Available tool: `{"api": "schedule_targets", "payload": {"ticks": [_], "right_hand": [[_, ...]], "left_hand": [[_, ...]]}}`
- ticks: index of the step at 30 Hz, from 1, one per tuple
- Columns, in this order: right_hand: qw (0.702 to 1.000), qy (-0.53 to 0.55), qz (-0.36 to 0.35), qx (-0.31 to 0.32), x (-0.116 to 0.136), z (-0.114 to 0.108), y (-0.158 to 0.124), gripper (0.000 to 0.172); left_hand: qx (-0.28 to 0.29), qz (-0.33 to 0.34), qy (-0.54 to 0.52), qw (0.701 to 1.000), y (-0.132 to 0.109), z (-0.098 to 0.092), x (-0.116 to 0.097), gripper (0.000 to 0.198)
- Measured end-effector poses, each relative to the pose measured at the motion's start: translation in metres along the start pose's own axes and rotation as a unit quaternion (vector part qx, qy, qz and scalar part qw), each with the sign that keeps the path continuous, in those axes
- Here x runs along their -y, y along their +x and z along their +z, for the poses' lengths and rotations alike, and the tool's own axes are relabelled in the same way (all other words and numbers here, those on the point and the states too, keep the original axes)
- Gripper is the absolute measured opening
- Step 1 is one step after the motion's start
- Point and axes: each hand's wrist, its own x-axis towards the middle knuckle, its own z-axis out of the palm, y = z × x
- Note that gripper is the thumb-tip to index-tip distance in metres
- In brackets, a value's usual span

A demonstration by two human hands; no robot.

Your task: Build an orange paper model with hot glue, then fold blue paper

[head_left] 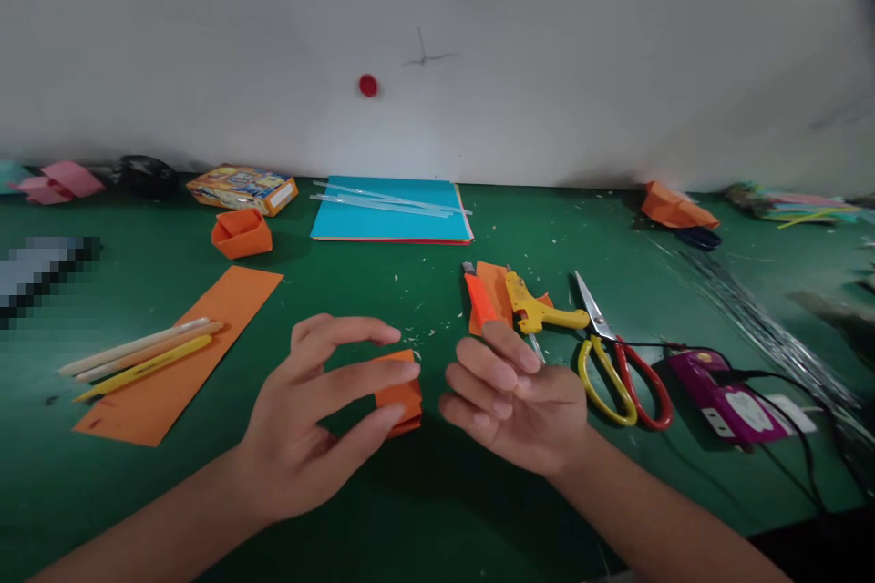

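My left hand (321, 410) is low in the middle of the green table (437, 510), fingers spread and curved around a small folded orange paper piece (400, 396). Its fingertips touch the piece's left side. My right hand (516, 401) hovers just to the right of the piece, palm turned up, fingers loosely bent and apart, nothing in it. A small gap separates that hand from the paper.
An orange paper strip (184, 346) with pencils (140, 355) lies left, an orange paper box (241, 232) behind it. Blue paper sheets (389, 211) with glue sticks sit at the back. Orange cutter (479, 299), yellow glue gun (540, 310), scissors (619, 364) and a purple device (725, 401) lie right.
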Motion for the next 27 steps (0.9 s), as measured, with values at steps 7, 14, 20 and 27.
{"api": "schedule_targets", "payload": {"ticks": [7,14,20,27], "right_hand": [[1.0,-0.016,0.013,0.011,-0.005,0.001,0.001,0.05],[0.991,0.099,0.083,0.029,0.002,0.0,0.002,0.052],[0.978,0.168,0.101,0.075,0.002,-0.003,0.0,0.044],[0.985,0.119,0.104,0.074,0.0,-0.007,-0.001,0.039]], "left_hand": [[-0.033,0.067,-0.011,0.997,0.046,0.006,-0.018,0.011],[0.07,0.039,-0.236,0.968,0.067,0.013,-0.005,0.011],[0.15,-0.117,-0.361,0.913,0.068,0.011,-0.006,0.014],[0.145,-0.192,-0.269,0.933,0.063,0.02,-0.012,0.015]]}}
